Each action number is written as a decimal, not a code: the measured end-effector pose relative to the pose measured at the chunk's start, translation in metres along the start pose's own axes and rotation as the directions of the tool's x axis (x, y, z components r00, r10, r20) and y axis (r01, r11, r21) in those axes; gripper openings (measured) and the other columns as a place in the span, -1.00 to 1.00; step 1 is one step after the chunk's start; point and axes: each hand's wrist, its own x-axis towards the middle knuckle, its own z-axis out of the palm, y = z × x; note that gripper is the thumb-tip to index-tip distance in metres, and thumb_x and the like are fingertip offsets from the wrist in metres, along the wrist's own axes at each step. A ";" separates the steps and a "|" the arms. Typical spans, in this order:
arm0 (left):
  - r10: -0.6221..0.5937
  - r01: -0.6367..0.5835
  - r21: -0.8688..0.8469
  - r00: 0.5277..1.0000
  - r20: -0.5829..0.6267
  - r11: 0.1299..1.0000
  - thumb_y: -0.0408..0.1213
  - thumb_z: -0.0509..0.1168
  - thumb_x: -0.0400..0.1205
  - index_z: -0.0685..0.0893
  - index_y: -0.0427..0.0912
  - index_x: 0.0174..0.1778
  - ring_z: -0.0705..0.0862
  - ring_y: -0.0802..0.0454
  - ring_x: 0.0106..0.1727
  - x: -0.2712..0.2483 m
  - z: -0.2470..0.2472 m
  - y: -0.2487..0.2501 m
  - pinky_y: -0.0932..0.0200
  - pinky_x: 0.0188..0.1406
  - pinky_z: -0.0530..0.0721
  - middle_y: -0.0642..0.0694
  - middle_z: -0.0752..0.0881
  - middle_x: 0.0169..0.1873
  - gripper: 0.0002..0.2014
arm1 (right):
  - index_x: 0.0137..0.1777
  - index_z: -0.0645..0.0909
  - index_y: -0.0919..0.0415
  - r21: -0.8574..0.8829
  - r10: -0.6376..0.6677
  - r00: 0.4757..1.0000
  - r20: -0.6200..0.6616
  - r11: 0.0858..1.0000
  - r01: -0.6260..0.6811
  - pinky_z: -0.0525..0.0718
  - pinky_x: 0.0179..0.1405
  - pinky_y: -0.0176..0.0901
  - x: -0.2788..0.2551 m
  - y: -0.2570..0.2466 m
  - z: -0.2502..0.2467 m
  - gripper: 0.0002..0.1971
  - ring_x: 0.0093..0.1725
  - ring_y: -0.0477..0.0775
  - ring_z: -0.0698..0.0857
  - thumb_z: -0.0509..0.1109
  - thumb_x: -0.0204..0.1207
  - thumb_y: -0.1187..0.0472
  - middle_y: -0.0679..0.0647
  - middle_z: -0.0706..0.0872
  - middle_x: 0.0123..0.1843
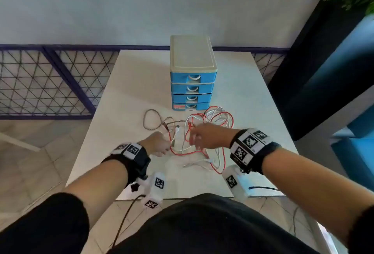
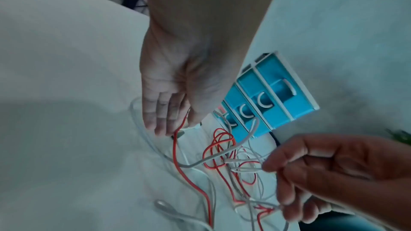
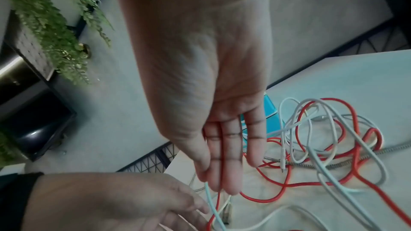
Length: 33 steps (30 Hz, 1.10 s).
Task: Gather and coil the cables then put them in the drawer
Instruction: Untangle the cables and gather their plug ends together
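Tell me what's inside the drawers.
Cannot be seen: all four blue drawers are closed, fronts flush. The red cable, white cable and braided cable lie outside, on the table.

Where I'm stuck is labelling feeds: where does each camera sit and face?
Head: on the head, facing forward and down at table, drawer unit and cables; both forearms, left hand, right hand show.
Left wrist: looks along the left hand at the cables; right hand shows too.
Right wrist: looks along the right hand; left hand shows too.
All share the cables and both hands.
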 end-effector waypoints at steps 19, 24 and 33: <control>0.205 -0.061 -0.421 0.930 0.305 0.905 -0.27 0.39 0.58 0.66 -0.08 -0.07 0.74 0.20 -0.17 -0.054 0.005 0.024 0.13 0.17 0.67 0.09 0.78 -0.25 -0.94 | 0.04 0.47 0.32 0.894 0.277 0.961 -0.006 0.432 -0.119 0.55 -0.68 -0.33 0.058 -0.033 -0.006 -0.92 -0.43 0.00 0.56 0.15 0.69 0.34 0.12 0.54 -0.36; 0.279 -0.202 -0.292 0.926 0.253 0.935 -0.20 0.33 0.63 0.70 -0.15 -0.02 0.76 0.10 -0.03 -0.044 -0.013 0.020 0.19 0.01 0.69 0.01 0.78 -0.10 -0.88 | -0.22 0.40 0.19 0.940 0.338 0.936 -0.102 0.341 -0.020 0.33 -0.68 -0.32 0.053 -0.022 -0.022 -0.71 -0.68 -0.12 0.34 -0.01 0.73 0.28 0.03 0.38 -0.51; 0.128 -0.082 0.282 0.981 -0.146 0.956 -0.41 0.15 0.56 0.68 -0.37 -0.30 0.77 -0.38 -0.23 0.021 -0.029 -0.003 0.04 -0.35 0.70 -0.39 0.72 -0.34 -0.77 | -0.25 0.30 0.09 0.915 0.487 0.865 -0.123 0.392 -0.091 0.26 -0.72 -0.33 0.028 0.023 -0.033 -0.74 -0.60 -0.09 0.27 0.03 0.71 0.15 0.03 0.34 -0.39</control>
